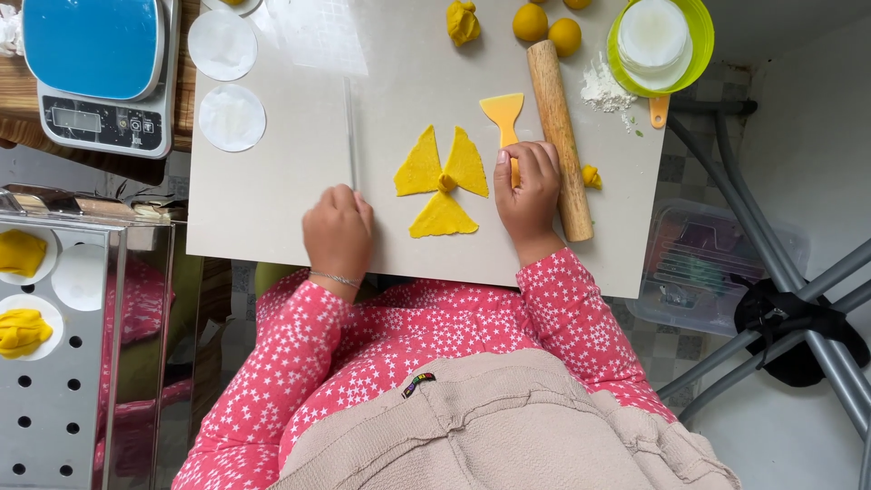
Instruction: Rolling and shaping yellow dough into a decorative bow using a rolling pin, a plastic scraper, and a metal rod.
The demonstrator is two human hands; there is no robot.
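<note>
A flat yellow dough piece (442,186), pinched in the middle into three triangular lobes, lies on the grey board (272,200). My left hand (337,229) rests on the board to the left of it, closed on the lower end of a thin clear stick (349,127) that points away from me. To the right of the dough, my right hand (528,189) grips the handle of a yellow plastic scraper (504,113), whose blade lies flat on the board. The wooden rolling pin (558,127) lies against the outer side of my right hand.
Yellow dough balls (547,25) and a crumpled dough lump (463,20) sit at the board's far edge. A green bowl (699,41) holds white discs beside spilled flour (601,86). Left: a blue-topped scale (95,68), white paper rounds (232,118), and a perforated metal tray (54,399) with shaped dough.
</note>
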